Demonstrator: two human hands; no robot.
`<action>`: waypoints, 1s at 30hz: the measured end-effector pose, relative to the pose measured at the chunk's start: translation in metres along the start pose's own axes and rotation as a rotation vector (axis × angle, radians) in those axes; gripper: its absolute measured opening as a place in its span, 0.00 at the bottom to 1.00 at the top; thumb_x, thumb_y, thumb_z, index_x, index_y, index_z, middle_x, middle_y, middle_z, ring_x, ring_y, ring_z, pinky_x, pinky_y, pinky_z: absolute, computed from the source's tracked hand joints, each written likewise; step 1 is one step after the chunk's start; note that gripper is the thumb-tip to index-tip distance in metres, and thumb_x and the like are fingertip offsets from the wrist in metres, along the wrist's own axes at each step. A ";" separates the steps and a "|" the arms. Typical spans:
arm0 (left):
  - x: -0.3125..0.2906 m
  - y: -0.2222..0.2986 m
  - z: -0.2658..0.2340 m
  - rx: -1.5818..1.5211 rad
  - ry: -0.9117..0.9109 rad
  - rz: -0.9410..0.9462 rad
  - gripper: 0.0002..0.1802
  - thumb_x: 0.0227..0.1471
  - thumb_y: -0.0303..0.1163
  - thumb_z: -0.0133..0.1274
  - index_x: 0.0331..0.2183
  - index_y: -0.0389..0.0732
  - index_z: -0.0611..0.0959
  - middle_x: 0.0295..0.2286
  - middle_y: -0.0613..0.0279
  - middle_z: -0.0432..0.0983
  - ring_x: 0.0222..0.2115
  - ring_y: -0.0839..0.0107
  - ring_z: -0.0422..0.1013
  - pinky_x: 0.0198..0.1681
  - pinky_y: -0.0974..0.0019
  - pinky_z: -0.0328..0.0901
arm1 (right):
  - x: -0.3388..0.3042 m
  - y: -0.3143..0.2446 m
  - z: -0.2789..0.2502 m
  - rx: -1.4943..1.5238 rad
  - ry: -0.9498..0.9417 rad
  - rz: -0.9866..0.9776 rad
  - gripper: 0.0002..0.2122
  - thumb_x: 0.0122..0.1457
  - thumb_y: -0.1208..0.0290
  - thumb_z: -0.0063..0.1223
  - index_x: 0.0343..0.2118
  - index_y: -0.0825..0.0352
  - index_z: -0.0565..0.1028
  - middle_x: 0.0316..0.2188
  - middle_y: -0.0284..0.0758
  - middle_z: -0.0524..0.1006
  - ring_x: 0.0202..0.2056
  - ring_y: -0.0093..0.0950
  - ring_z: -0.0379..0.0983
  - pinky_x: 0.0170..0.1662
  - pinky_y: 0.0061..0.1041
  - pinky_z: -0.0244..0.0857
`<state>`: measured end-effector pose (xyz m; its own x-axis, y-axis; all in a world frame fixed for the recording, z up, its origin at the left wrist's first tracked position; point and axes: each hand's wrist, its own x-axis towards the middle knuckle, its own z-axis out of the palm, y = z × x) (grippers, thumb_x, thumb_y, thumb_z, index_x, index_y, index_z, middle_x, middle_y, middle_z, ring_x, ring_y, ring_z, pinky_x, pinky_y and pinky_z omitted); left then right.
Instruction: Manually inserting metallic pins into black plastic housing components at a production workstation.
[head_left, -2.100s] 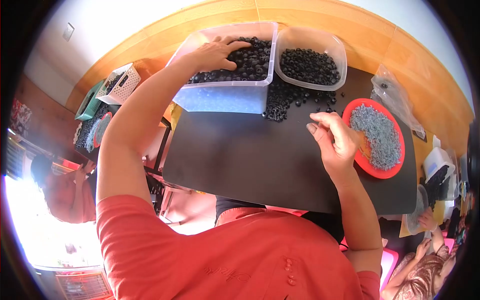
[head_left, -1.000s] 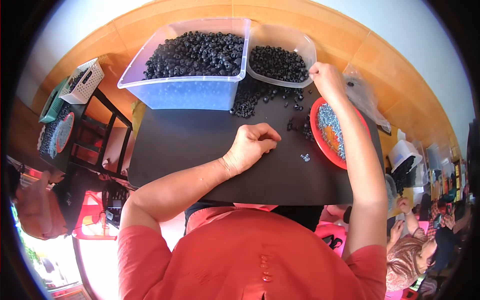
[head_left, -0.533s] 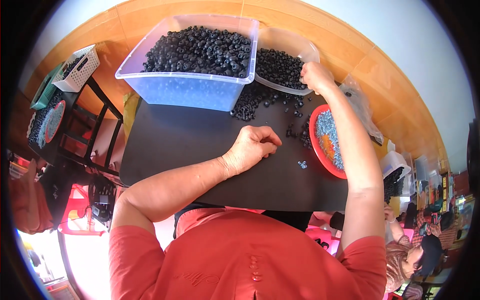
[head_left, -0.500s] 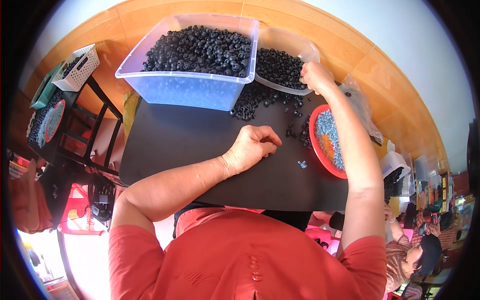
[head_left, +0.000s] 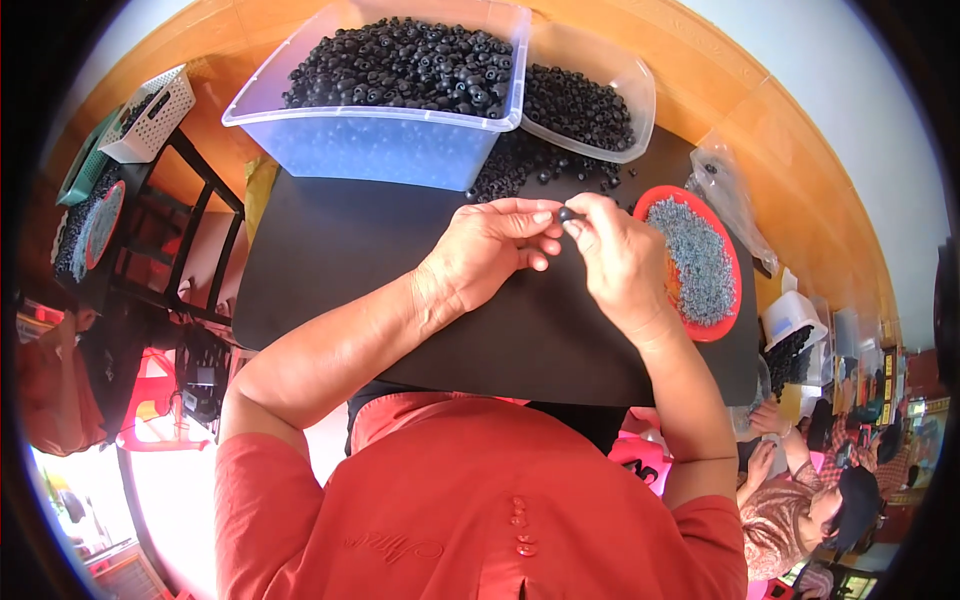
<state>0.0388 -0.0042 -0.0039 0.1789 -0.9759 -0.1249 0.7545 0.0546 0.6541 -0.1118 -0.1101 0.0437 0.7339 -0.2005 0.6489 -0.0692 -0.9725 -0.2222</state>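
Observation:
My right hand [head_left: 625, 262] pinches a small round black plastic piece [head_left: 568, 214] between thumb and fingertips, above the dark table [head_left: 350, 240]. My left hand [head_left: 490, 245] comes up beside it from the left, its thumb pressed toward the index finger close to the piece and its other fingers curled. Whatever lies between the left fingertips is too small to make out. To the right of my right hand rests a red plate [head_left: 737, 270] covered with small blue-grey clear bits. Loose black pieces [head_left: 505, 170] lie in a heap beyond my hands.
A large clear tub [head_left: 370, 150] heaped with black pieces stands at the back, beside a smaller clear container [head_left: 645, 110] of the same. A plastic bag [head_left: 735, 195] lies at the right edge. Baskets [head_left: 150, 115] sit on another table at left. Another person [head_left: 800, 510] sits at right.
My right hand has come back from the smaller container to the middle with a black piece. My left hand has risen forward to meet it.

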 end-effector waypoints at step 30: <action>0.000 0.001 -0.007 0.044 -0.067 -0.073 0.12 0.59 0.21 0.46 0.45 0.28 0.76 0.35 0.53 0.75 0.35 0.63 0.73 0.39 0.64 0.69 | -0.046 0.082 -0.077 -0.022 -0.079 0.319 0.04 0.53 0.82 0.55 0.33 0.71 0.75 0.28 0.36 0.77 0.32 0.30 0.76 0.37 0.27 0.69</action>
<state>0.0439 -0.0029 -0.0084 0.0808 -0.9890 -0.1238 0.7350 -0.0247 0.6777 -0.2039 -0.1902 0.0516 0.7229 -0.4863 0.4908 -0.3179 -0.8648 -0.3887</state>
